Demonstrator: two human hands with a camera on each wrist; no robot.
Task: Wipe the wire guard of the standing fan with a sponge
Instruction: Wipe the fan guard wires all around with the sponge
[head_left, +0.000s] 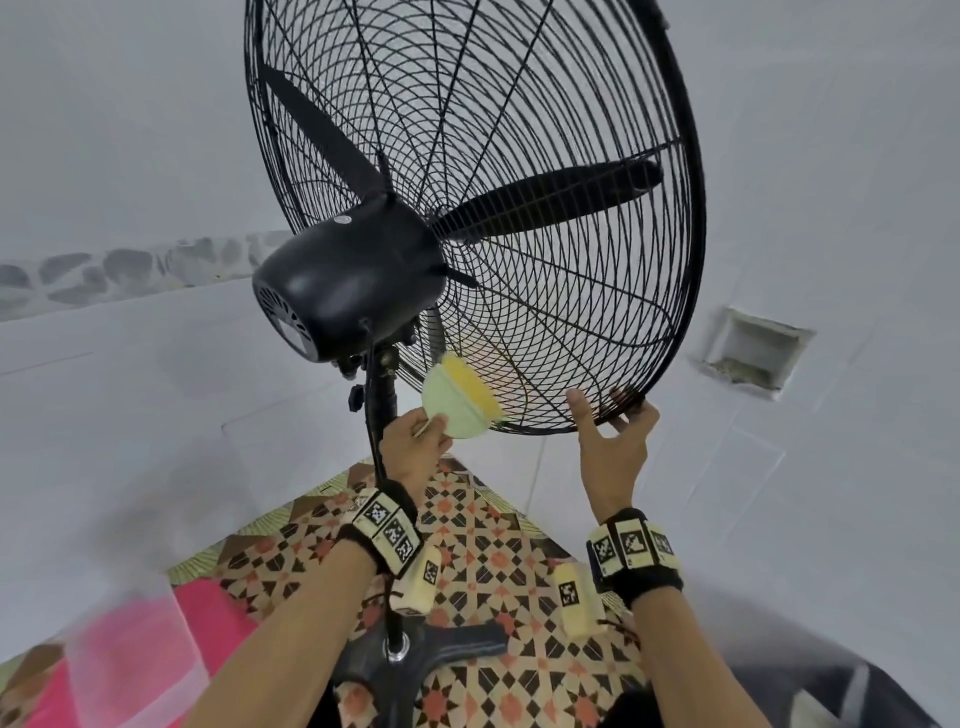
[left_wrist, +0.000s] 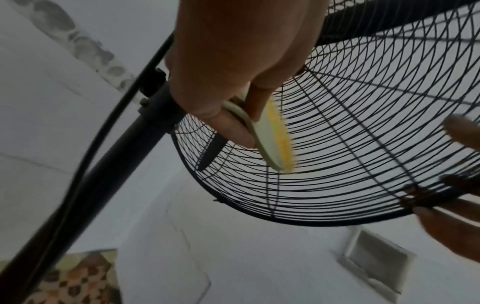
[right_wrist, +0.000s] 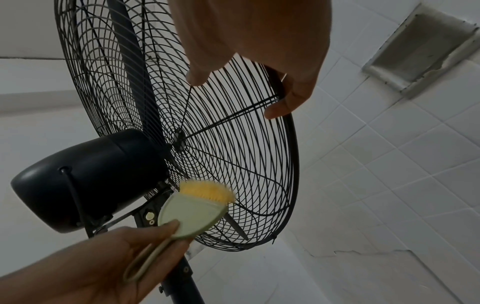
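White tiled wall (head_left: 779, 156) behind black wire guard (head_left: 545, 322).

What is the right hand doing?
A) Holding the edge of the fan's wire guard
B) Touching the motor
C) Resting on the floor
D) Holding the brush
A: the right hand has its fingers hooked on the lower rim of the wire guard, while the left hand holds the yellow-bristled brush against the guard's wires.
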